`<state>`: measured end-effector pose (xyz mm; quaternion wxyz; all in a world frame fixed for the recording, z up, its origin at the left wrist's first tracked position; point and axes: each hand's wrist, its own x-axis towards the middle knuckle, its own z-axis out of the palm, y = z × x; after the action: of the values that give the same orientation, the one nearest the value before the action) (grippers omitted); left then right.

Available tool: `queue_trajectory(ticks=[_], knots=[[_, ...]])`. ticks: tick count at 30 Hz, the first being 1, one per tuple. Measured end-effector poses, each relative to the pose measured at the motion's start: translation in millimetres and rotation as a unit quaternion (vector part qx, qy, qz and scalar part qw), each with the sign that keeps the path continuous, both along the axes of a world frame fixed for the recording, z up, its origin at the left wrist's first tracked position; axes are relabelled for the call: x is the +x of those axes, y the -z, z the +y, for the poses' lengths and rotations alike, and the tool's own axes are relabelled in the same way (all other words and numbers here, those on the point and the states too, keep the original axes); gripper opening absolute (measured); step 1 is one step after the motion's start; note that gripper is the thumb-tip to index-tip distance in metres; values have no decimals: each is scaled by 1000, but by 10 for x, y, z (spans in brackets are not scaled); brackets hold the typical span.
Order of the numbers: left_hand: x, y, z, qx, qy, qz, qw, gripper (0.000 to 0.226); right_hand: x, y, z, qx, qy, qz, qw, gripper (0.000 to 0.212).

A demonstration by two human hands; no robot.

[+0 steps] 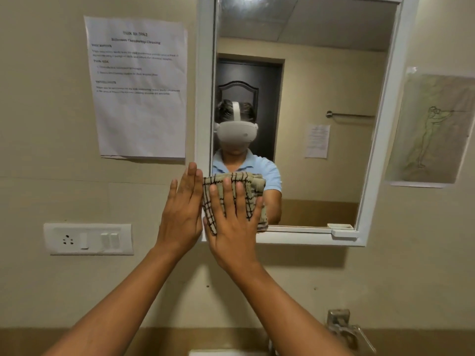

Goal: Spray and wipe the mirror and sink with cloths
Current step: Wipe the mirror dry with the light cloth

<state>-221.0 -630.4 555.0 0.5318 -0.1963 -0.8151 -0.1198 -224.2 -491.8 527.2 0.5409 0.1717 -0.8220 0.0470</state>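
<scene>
Fingers point(227, 194) of the right hand point(232, 227) spread flat, pressing a checked cloth point(246, 186) onto the mirror's point(321, 98) bottom-left corner, left hand point(181, 214) open flat just beside it.

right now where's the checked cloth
In the head view, the checked cloth is pressed flat against the mirror's lower left corner under the right hand, with the left hand beside it on the frame.

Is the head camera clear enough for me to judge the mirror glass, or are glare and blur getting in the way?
Head view: bright glare washes out the top of the mirror; wide-angle bending bows its frame and the wall edges; the print on the paper notice is too soft to read; the right hand pressing the checked cloth and the left hand look sharp; lighting is dim and warm.
</scene>
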Motion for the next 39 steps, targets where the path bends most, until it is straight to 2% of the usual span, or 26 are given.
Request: queue_trajectory(ticks=[7, 13, 21, 28, 33, 39], knots=[[-1, 13, 11, -1, -27, 1, 1000, 73, 46, 10, 184, 29, -8, -12, 999, 69], [24, 4, 19, -17, -57, -5, 998, 78, -27, -5, 954, -1, 22, -25, 999, 73], [-7, 22, 85, 4, -59, -12, 998, 77, -65, -218, 1832, -129, 77, -39, 988, 69], [30, 12, 116, 4, -77, -23, 997, 80, -99, -172, 1699, -192, 83, -25, 978, 74], [63, 1, 98, -3, -82, -20, 996, 71, -44, 39, 993, -42, 1, -4, 999, 73], [62, 18, 24, -1, -61, -15, 998, 64, 32, 125, 238, 52, -58, 5, 997, 68]])
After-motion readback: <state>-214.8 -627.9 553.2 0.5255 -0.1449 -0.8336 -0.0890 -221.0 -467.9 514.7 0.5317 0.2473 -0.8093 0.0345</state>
